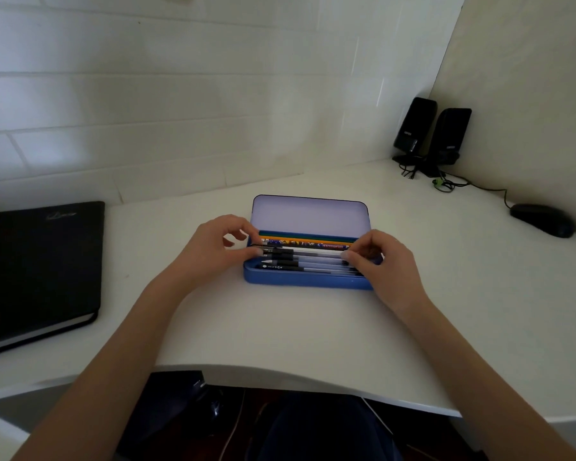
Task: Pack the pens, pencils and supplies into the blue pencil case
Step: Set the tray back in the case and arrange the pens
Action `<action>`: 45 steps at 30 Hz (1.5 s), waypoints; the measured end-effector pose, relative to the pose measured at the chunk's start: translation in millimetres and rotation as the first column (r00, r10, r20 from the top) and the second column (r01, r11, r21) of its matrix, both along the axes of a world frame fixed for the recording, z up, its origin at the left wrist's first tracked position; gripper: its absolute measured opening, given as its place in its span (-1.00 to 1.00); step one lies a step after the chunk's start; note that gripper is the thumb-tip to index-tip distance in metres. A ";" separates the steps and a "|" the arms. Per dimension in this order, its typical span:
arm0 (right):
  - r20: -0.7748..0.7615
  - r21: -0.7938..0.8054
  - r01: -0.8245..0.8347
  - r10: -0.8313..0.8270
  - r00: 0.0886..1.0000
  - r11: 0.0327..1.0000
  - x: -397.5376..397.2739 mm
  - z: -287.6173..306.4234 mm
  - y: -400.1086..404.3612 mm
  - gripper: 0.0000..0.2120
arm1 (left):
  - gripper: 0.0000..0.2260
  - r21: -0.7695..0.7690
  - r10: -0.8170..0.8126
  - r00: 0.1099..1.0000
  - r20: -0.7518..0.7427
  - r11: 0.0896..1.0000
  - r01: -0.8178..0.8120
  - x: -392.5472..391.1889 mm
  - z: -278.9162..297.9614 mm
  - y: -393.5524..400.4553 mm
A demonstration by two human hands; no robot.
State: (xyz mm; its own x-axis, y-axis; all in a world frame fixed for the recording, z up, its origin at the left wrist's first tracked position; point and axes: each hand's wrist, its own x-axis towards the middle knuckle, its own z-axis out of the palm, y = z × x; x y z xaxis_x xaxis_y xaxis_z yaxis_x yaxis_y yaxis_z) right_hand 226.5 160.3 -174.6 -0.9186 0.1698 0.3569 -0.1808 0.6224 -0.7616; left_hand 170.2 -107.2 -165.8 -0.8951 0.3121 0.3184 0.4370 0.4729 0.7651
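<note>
The blue pencil case (300, 282) lies open in the middle of the white desk, its pale lid (310, 216) tilted up at the back. Inside, coloured pencils (306, 239) lie along the far side and several clear pens with black caps (310, 262) fill the near side. My left hand (213, 247) is at the case's left end, its fingertips pinching the black tip of one pen. At the right end, my right hand (376, 261) pinches the other end of the pens with curled fingers, and it hides the case's right corner.
A black notebook (37, 264) lies at the desk's left edge. Two black speakers (433, 134) with cables stand in the back right corner, and a black mouse (542, 219) sits by the right wall. The desk's curved front edge (280, 377) is close below my arms.
</note>
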 end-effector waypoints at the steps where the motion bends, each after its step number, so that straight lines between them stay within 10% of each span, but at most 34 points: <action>1: -0.008 0.002 -0.013 0.013 1.000 1.000 2.2 1.9 2.4 -0.88 | -0.83 -0.008 -0.001 1.000 0.003 1.000 0.001 0.1 0.0 -0.4; 14: 0.178 0.178 -0.217 0.186 0.966 0.960 16.1 8.6 9.7 -0.93 | -0.78 -0.033 0.014 1.000 -0.028 0.999 -0.015 3.6 1.2 2.2; 45: 0.038 -0.131 -0.078 0.084 0.996 0.988 12.3 16.6 18.9 -0.90 | -0.83 -0.123 -0.052 0.998 -0.027 0.991 0.048 6.6 4.8 3.8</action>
